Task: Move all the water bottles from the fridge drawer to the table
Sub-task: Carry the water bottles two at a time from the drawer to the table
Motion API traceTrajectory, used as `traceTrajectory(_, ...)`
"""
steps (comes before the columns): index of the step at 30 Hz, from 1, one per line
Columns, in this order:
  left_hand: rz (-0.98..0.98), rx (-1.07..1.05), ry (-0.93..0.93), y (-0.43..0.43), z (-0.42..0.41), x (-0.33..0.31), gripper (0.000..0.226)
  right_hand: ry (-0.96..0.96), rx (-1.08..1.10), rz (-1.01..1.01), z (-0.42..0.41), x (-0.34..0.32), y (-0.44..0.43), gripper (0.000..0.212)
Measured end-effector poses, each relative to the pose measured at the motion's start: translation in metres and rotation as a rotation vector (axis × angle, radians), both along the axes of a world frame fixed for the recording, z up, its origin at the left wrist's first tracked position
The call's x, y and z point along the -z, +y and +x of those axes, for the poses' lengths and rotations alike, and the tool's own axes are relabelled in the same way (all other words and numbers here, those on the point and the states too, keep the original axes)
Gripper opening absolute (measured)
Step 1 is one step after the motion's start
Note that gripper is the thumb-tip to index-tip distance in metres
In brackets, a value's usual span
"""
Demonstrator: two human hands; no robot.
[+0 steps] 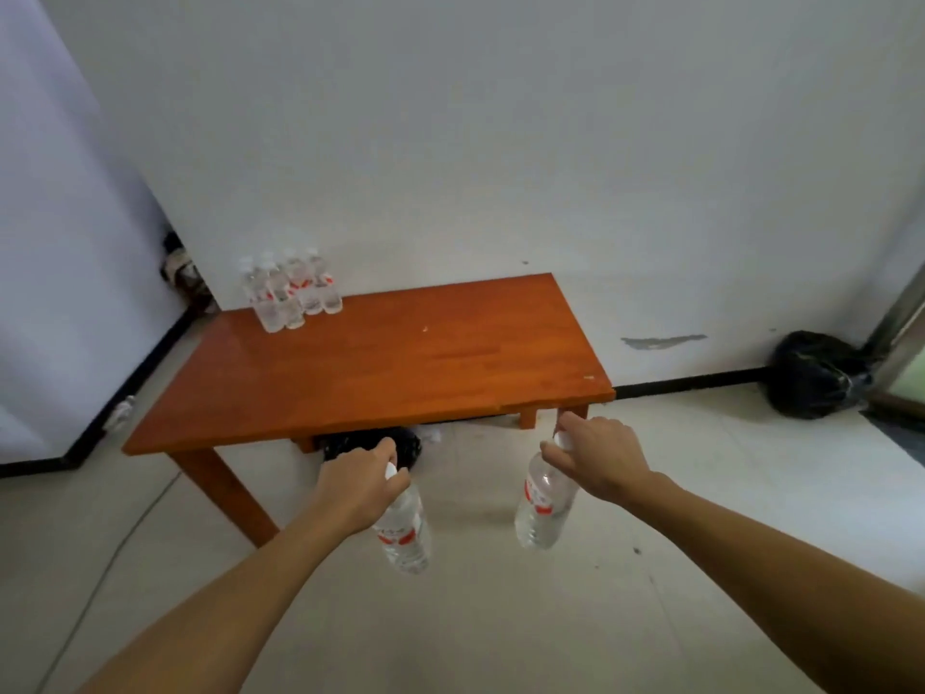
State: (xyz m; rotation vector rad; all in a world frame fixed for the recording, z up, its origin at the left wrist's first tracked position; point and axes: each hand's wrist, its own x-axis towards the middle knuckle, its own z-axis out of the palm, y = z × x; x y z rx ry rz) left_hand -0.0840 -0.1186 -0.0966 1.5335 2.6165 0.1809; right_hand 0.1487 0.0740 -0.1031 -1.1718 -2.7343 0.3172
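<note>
- The left hand [358, 485] is curled over the top of the left bottle [405, 530], with fingers and thumb closed round its neck; part of the white cap peeks out beside the thumb
- This bottle hangs below the hand, slightly tilted, with its red-and-white label beneath the palm and its clear base lowest
- The right hand [598, 455] holds the right bottle [543, 508] by the cap and neck, its fingers bunched together round the top; the white cap shows at the fingertips
- The body of the right bottle hangs down from the fingers and leans towards the other hand
- Both bottles are in the air over the pale floor [500, 618], short of the near edge of the table [400, 363], touching neither it nor each other
- A cluster of bottles [290, 293] stands upright on the table's far left corner, packed close together by the white wall
- A black bag [370, 443] lies under the table just beyond the left hand, and a second black bag [816, 375] sits on the floor at the right
</note>
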Motion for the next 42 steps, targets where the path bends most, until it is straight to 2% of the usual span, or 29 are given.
traceTrajectory(5,0.001,-0.069,-0.027,0.014,-0.070,0.017,0.022,-0.039,-0.130,0.062,-0.092,0.015,0.036,0.032)
traceTrajectory(9,-0.015,-0.118,-0.002,0.038,-0.133,0.006,0.023,-0.096,-0.220,0.105,-0.176,0.012,0.076,0.039)
traceTrajectory(20,0.024,-0.199,-0.028,0.094,-0.312,-0.007,0.020,-0.025,-0.338,0.121,-0.381,-0.008,0.151,0.045)
traceTrajectory(26,-0.081,-0.040,-0.082,0.134,-0.427,0.013,0.018,-0.080,-0.290,0.078,-0.477,0.017,0.180,0.041)
traceTrajectory(33,-0.127,0.208,0.002,0.187,-0.566,0.007,0.024,-0.045,-0.198,-0.002,-0.588,0.012,0.207,0.035)
traceTrajectory(42,-0.110,0.258,0.009,0.264,-0.687,-0.004,0.035,-0.052,-0.192,-0.006,-0.704,-0.001,0.263,0.034)
